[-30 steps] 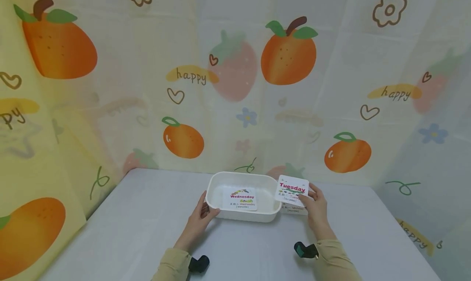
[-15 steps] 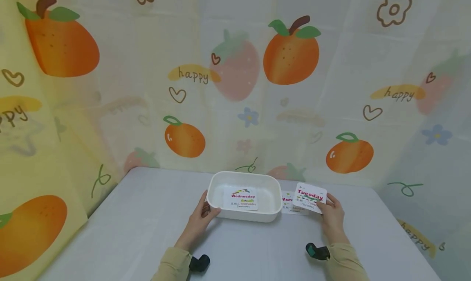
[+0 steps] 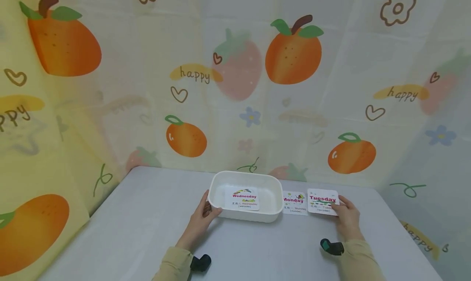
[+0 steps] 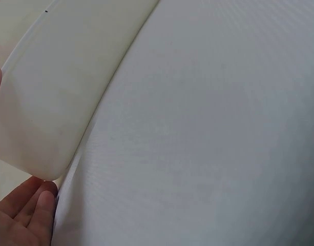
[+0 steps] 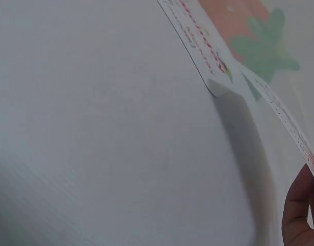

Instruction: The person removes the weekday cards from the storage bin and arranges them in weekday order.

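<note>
My left hand grips the left front corner of a white plastic basin, its thumb at the rim and its fingers around the end wall. Inside the basin lies a Wednesday card. To the right, my right hand pinches a Tuesday card by its right edge. In the right wrist view that Tuesday card is tilted and held above the table. A Monday card lies flat between the basin and the Tuesday card, close against the basin's right side.
The table has a pale cloth. A curtain printed with oranges and strawberries hangs behind the table's back edge and at both sides. Each wrist wears a black camera, such as the right camera.
My right hand has carried the Tuesday card rightward from the basin's right rim, past the Monday card, which is now uncovered. The left hand keeps its grip on the basin.
</note>
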`<state>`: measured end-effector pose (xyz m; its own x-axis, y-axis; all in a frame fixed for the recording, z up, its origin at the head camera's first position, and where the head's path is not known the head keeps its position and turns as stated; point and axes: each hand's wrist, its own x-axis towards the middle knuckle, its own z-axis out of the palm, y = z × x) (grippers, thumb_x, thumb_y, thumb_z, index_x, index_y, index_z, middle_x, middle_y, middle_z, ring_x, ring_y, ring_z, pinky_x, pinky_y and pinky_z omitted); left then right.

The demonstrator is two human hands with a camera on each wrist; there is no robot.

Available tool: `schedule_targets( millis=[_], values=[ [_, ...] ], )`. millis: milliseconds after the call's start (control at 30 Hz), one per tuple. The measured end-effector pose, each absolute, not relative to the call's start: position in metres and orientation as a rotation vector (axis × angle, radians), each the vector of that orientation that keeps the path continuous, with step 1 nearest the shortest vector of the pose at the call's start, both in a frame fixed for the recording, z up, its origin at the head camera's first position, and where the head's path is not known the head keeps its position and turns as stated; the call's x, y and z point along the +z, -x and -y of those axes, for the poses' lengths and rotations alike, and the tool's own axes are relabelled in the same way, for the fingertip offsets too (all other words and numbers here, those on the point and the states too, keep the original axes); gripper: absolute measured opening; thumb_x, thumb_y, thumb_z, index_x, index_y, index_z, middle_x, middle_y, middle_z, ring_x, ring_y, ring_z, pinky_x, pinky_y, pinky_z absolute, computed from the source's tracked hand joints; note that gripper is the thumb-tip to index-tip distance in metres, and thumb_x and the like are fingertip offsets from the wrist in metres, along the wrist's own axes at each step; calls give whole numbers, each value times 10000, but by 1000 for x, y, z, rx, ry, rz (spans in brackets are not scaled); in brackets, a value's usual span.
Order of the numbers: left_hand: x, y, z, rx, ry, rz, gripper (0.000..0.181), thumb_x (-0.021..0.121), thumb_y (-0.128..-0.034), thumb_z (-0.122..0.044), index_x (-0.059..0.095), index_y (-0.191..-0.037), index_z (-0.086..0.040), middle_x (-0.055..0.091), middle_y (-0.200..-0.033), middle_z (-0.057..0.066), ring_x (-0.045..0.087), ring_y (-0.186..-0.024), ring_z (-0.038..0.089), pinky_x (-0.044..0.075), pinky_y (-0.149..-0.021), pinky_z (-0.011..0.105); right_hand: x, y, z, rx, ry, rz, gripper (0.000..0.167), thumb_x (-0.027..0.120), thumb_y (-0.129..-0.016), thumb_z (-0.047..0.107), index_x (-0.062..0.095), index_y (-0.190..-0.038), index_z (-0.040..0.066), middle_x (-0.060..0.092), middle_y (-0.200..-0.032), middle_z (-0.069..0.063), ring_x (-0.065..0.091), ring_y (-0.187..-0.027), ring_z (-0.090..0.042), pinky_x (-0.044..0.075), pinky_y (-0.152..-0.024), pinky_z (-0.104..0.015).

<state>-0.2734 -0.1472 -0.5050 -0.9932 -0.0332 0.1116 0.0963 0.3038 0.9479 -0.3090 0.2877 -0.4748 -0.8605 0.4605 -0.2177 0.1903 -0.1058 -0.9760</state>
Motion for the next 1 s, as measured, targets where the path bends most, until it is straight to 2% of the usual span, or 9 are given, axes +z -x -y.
schedule_targets(
  millis=[167, 433, 733, 1000],
  values=[
    [-506, 273, 147, -1805, 59, 2447, 814, 656, -852, -396, 190, -1492, -203, 411, -1363, 217, 393, -1247, 339, 329, -1031, 429, -469, 310, -302, 2087, 711, 2059, 601, 505, -919, 33, 250, -1463, 54, 339, -1385, -195, 515, -925, -108, 490, -709, -157],
    [-507, 273, 147, -1798, 26, 2450, 821, 664, -842, -407, 193, -1491, -233, 424, -1360, 189, 403, -1242, 316, 335, -1028, 420, -466, 311, -309, 2055, 646, 2190, 584, 506, -917, 30, 262, -1447, 10, 339, -1339, -232, 515, -838, -107, 488, -675, -173],
    [-505, 273, 147, -1788, 72, 2455, 811, 650, -858, -396, 187, -1493, -196, 411, -1362, 217, 394, -1245, 340, 335, -1027, 429, -473, 316, -305, 1951, 706, 2242, 563, 500, -914, 32, 284, -1432, -10, 340, -1352, -264, 446, -1016, -274, 443, -603, -144],
    [-504, 273, 148, -1785, 79, 2443, 842, 667, -836, -421, 193, -1491, -190, 431, -1346, 208, 413, -1232, 328, 351, -1017, 418, -471, 319, -304, 1933, 719, 2247, 556, 487, -916, 20, 279, -1430, -19, 324, -1372, -278, 418, -1074, -300, 417, -599, -134]
  ],
)
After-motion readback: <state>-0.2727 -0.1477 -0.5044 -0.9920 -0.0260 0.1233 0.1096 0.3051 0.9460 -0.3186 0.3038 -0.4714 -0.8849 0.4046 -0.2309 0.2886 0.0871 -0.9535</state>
